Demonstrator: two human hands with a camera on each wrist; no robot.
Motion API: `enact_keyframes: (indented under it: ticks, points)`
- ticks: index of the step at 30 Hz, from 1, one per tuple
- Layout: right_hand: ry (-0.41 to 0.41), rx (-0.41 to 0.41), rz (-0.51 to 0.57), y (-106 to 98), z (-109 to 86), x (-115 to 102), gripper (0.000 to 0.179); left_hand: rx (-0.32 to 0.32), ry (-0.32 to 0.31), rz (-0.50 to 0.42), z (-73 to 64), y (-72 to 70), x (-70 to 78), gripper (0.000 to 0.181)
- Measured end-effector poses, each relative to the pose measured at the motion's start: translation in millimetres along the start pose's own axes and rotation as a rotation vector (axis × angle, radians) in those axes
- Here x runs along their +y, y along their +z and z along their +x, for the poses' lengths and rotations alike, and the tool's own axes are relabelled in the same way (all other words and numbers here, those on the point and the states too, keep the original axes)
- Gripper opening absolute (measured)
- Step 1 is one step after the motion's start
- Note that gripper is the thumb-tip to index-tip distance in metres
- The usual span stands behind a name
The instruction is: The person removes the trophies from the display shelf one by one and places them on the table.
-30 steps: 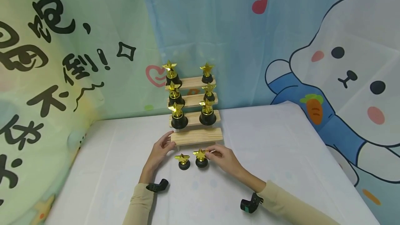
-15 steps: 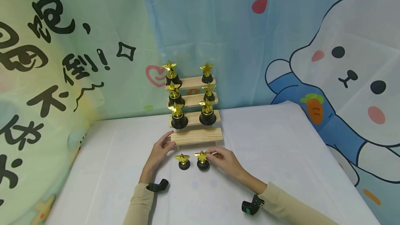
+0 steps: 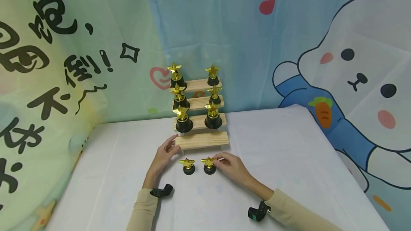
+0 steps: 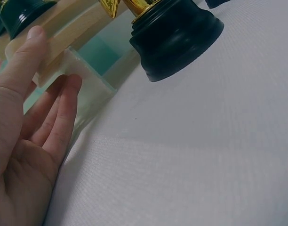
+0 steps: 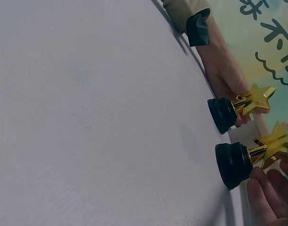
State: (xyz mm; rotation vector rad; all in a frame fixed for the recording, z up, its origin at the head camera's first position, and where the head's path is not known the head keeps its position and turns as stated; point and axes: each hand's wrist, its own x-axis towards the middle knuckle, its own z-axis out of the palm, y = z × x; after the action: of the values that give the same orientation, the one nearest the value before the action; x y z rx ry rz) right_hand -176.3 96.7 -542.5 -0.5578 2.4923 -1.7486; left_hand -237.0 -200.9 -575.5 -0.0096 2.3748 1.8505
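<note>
In the head view, my right hand (image 3: 232,167) pinches a star point of a small trophy (image 5: 232,167), which has a gold star on a round black base. It stands in front of the stepped display stand (image 3: 202,140), made of light wooden boards on clear supports. To its left is a matching star trophy (image 3: 188,169), touched by neither hand. My left hand (image 3: 165,156) holds the left end of the lowest board. Up close in the left wrist view, its thumb lies on the wood and its fingers (image 4: 68,101) rest by the clear side support.
Several star trophies stand in two columns on the three upper boards, among them a front left trophy (image 3: 184,126) and a front right trophy (image 3: 213,120). A white cloth (image 3: 273,152) covers the table. Behind it hangs a printed backdrop (image 3: 224,27).
My right hand has shifted its trophy slightly to the right, widening the gap to the other front trophy. The left hand stays at the stand.
</note>
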Motion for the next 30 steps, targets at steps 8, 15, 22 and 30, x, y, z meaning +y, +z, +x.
enact_keyframes:
  ticks: [8,15,22,30]
  points:
    - [0.046,-0.019,-0.024,0.2,-0.4,-3.0,0.015,0.007,-0.008,0.017,-0.1,-2.1,1.5,0.059]
    - [0.056,-0.016,-0.057,0.1,-2.0,-2.9,0.013,-0.001,-0.008,0.011,-0.2,-1.4,1.5,0.059]
    - [0.064,-0.018,-0.062,-0.4,-2.8,-2.9,0.013,-0.001,0.011,0.016,0.6,-0.3,-0.7,0.06]
    - [0.084,-0.039,-0.041,-1.5,-2.8,-3.6,0.019,-0.01,0.003,0.005,-0.4,-1.3,1.5,0.059]
